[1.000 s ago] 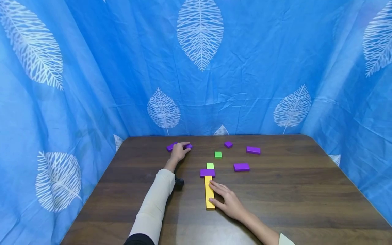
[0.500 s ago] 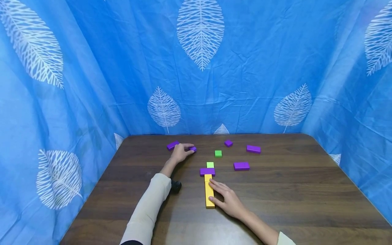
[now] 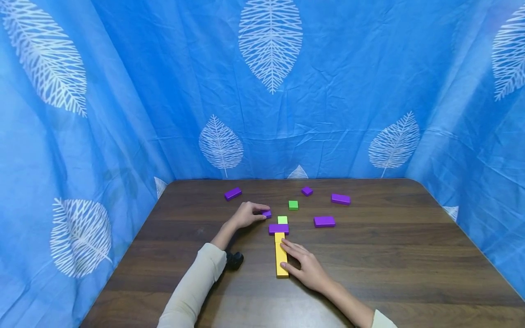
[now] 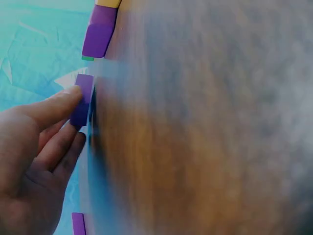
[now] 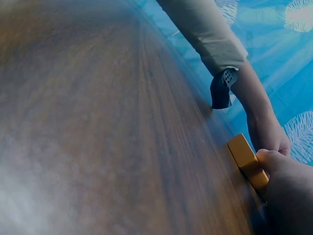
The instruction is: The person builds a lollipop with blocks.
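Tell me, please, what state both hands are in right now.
Left hand: holding a small purple block.
Right hand: open, touching the long yellow block.

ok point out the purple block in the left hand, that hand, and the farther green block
Held purple block point(image 4: 82, 105): left wrist view, visible broad face
Left hand point(image 3: 247, 214): head view, back of hand
Farther green block point(image 3: 293, 204): head view, top face

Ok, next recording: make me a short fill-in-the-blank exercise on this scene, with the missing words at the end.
1. The left hand pinches a block coloured ____.
2. The hand touching the long yellow block is the person's ____ one.
3. Just beyond the crosswise purple block, the small square piece is ____.
4. The white pattern on the blue curtain shows ____.

Missing words: purple; right; green; leaves.
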`<state>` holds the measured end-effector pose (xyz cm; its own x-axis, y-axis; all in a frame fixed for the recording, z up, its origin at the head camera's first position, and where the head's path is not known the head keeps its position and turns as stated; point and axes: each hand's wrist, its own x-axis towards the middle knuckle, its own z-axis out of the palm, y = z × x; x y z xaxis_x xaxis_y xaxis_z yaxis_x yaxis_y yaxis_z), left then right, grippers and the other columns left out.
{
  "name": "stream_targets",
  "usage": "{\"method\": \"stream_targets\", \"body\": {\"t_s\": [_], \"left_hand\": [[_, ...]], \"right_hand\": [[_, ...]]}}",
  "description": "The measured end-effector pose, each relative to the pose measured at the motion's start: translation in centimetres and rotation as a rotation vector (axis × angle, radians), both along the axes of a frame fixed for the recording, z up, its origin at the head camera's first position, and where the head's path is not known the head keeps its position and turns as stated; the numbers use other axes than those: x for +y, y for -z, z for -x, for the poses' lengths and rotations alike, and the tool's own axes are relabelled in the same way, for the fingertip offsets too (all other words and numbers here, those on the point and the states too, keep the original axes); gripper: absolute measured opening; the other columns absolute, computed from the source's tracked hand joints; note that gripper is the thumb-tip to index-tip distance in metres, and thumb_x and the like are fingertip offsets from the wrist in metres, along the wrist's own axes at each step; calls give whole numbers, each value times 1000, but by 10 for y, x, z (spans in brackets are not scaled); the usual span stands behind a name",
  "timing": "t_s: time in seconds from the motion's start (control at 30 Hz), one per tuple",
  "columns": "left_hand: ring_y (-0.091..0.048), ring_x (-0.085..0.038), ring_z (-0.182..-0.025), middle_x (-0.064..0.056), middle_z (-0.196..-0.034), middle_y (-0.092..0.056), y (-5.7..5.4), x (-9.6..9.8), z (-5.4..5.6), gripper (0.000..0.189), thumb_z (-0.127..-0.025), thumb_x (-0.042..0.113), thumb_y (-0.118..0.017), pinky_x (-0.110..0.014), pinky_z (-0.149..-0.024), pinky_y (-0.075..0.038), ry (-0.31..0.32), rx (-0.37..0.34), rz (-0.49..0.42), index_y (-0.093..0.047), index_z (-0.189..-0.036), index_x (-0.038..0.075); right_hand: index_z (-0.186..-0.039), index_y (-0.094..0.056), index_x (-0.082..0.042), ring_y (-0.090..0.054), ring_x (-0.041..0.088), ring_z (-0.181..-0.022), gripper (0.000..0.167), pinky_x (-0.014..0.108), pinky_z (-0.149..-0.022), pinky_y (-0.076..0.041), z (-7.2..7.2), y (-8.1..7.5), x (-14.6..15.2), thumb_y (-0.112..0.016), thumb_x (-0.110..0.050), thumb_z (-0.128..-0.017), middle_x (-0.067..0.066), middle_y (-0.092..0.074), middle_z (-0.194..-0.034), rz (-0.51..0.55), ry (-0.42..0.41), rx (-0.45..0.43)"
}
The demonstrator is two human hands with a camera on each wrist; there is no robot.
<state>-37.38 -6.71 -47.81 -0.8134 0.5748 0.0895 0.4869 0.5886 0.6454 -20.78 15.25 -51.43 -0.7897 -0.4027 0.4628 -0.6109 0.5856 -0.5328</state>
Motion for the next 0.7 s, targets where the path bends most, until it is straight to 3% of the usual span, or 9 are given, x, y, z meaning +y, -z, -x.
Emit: {"method": "stream_targets", "body": {"t_s": [0.2,0.43,0.7], "left_hand": [[-54,-19,-114,-3,-121,-60,1,-1,-3,33,-88,20,-65,-34,-95,-43,52,-5,-12,-63,-120,12],[-56,-17,-111,-2,-115,-64,4,-1,-2,29,-90,21,-61,-34,-93,-45,-7,-2,-62,-66,-117,12],[-59,-15,-106,-3,-109,-66,4,6,-6,24,-88,18,-64,-31,-90,-47,32,7,-62,-69,-110,12]], "right_hand": [[-128,-54,-3,-46,31,-121,50,48,-97,-38,0,0,0,-65,-28,-87,8,-47,-136,6,-5,8],[-128,-54,-2,-47,32,-120,50,49,-96,-38,0,0,-1,-65,-27,-87,9,-47,-136,6,-8,23],[-128,-54,-2,-47,31,-120,49,49,-96,-39,0,0,0,-65,-26,-87,9,-48,-136,8,-12,19]]}}
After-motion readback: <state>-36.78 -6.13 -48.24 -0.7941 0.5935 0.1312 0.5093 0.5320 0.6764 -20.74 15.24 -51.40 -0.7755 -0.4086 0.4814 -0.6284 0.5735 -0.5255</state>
